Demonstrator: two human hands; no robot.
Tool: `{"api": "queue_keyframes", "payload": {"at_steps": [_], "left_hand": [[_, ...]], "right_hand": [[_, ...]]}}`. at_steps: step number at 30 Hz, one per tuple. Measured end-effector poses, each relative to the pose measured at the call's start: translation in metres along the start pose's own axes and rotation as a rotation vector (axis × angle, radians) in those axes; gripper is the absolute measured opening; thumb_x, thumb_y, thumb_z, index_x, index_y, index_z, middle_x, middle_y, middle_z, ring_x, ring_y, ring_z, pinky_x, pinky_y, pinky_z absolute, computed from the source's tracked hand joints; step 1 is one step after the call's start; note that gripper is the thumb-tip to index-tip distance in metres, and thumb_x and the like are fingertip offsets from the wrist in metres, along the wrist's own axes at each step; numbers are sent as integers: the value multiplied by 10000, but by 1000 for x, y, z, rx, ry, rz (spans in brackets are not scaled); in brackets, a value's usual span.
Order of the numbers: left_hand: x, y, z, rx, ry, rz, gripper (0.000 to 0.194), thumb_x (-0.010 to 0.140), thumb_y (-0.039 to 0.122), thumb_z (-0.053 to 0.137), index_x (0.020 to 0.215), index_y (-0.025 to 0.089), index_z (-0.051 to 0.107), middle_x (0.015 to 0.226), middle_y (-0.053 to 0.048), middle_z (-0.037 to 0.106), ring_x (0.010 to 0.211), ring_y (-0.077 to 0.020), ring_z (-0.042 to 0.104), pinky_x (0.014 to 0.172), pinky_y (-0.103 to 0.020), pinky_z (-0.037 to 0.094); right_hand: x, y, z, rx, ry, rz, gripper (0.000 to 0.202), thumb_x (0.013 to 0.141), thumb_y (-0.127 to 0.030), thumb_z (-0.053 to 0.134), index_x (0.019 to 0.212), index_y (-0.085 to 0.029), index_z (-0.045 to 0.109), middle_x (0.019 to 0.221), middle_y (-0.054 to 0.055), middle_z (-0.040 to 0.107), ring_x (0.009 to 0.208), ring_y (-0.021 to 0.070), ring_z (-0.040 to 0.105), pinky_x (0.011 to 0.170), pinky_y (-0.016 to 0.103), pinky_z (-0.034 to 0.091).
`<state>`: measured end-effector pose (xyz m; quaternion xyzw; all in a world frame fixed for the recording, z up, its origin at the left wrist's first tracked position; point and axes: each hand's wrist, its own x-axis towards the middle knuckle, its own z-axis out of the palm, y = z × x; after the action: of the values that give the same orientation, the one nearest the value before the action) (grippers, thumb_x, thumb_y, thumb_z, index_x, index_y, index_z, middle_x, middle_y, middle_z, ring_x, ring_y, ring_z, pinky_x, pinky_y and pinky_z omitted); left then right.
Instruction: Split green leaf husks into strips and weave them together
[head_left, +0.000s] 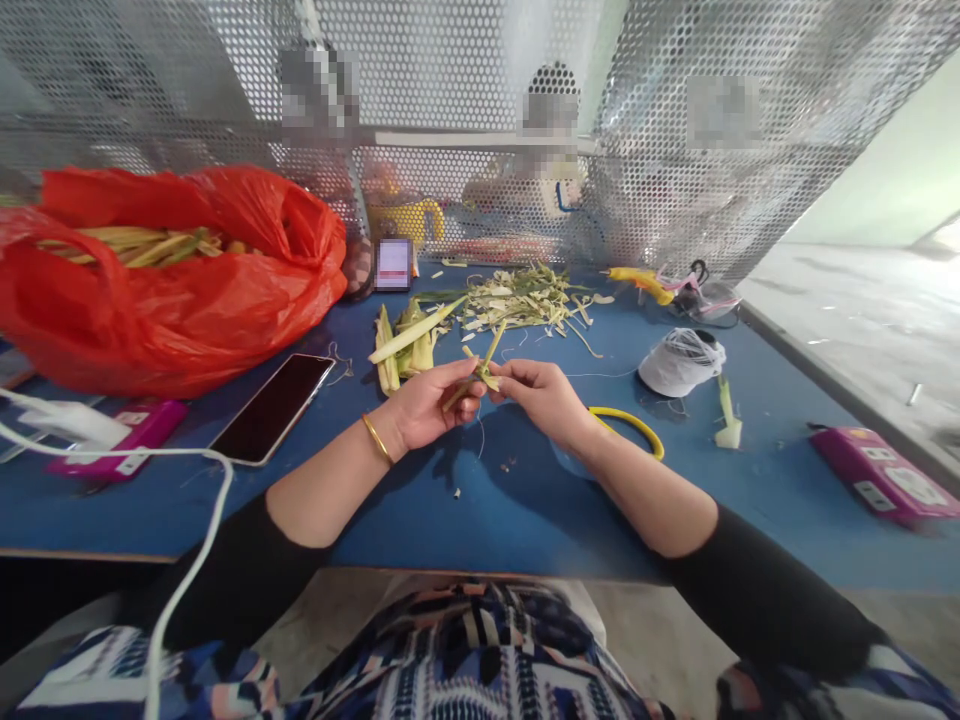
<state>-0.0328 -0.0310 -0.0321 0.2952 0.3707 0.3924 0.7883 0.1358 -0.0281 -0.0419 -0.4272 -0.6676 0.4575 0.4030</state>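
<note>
Between my hands is a small bundle of folded greenish-yellow leaf strips (489,362), one strip pointing up and away. My left hand (436,402) grips it from the left, fingers curled round its lower part. From the right, my right hand (538,392) pinches its edge between thumb and forefinger. A thin pale thread runs from near my right hand to a white thread spool (681,362) on the right. Just beyond my left hand lies a pile of broader leaf pieces (409,345). Farther back are cut leaf scraps (517,300).
On the blue table (480,530), a red plastic bag (217,310) of leaf strips and a phone (276,408) are at left. A yellow ring-shaped handle (637,430) lies beside my right forearm; a purple box (885,472) sits far right. Perforated metal panels (465,60) stand behind, with people beyond.
</note>
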Motion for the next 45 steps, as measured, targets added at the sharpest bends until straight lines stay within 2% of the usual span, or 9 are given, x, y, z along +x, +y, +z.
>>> {"api": "queue_keyframes", "payload": {"at_steps": [3, 7, 16, 21, 25, 28, 32, 36, 45], "left_hand": [[-1, -3, -1, 134, 5, 40, 155, 789, 274, 722, 816, 126, 683, 590, -13, 634, 429, -63, 519, 425, -164, 382], [0, -6, 0, 234, 51, 129, 167, 667, 204, 805, 765, 128, 695, 557, 13, 614, 405, -57, 505, 393, -159, 356], [-3, -6, 14, 61, 158, 138, 78, 746, 65, 665, 759, 126, 713, 548, 5, 599, 374, -23, 432, 376, -135, 309], [-2, -5, 12, 79, 157, 125, 96, 687, 36, 696, 712, 128, 686, 532, 17, 573, 403, -44, 466, 388, -150, 333], [-3, -6, 10, 138, 155, 133, 134, 626, 97, 768, 700, 133, 663, 500, 36, 547, 401, -49, 455, 395, -158, 343], [-2, -10, 10, 236, 194, 209, 224, 580, 199, 828, 638, 138, 620, 463, 52, 512, 390, -44, 426, 395, -163, 336], [2, -15, 10, 338, 257, 265, 282, 579, 295, 833, 625, 143, 600, 530, 17, 588, 445, -63, 499, 429, -173, 362], [5, -16, 10, 355, 270, 294, 212, 616, 254, 791, 628, 145, 610, 506, 14, 583, 449, -75, 507, 444, -186, 362], [0, -12, 12, 538, 324, 387, 227, 604, 242, 819, 620, 154, 610, 439, 31, 557, 410, -78, 474, 430, -190, 339]], "right_hand": [[0, 1, -1, -138, 19, -8, 290, 749, -422, 603, 588, -183, 567, 558, -37, 533, 568, 105, 434, 574, 251, 337], [-1, -1, -2, -281, 1, -18, 269, 784, -361, 575, 583, -184, 547, 516, -55, 466, 542, 97, 387, 554, 247, 293], [-2, -7, -2, -320, 52, 1, 253, 816, -266, 593, 579, -185, 562, 516, -54, 489, 530, 98, 403, 540, 244, 283], [-3, -6, -5, -540, 170, -142, 191, 825, -218, 615, 636, -192, 614, 635, -13, 585, 640, 128, 493, 609, 251, 318], [-3, -7, -6, -662, 85, -210, 169, 861, -206, 600, 698, -191, 639, 697, 4, 631, 676, 136, 532, 643, 251, 333], [-5, -8, -4, -791, 21, -319, 194, 900, -215, 563, 725, -183, 639, 717, 20, 645, 696, 143, 549, 717, 270, 343], [-8, -8, -1, -903, 48, -354, 222, 932, -235, 510, 764, -182, 645, 762, 44, 666, 742, 163, 569, 797, 301, 332], [-7, -6, -1, -867, 79, -284, 202, 919, -229, 534, 759, -196, 653, 750, 26, 673, 739, 158, 576, 762, 287, 328], [-2, -7, -8, -914, -26, -339, 155, 920, -251, 570, 895, -184, 708, 894, 61, 725, 812, 167, 620, 820, 298, 357]]}}
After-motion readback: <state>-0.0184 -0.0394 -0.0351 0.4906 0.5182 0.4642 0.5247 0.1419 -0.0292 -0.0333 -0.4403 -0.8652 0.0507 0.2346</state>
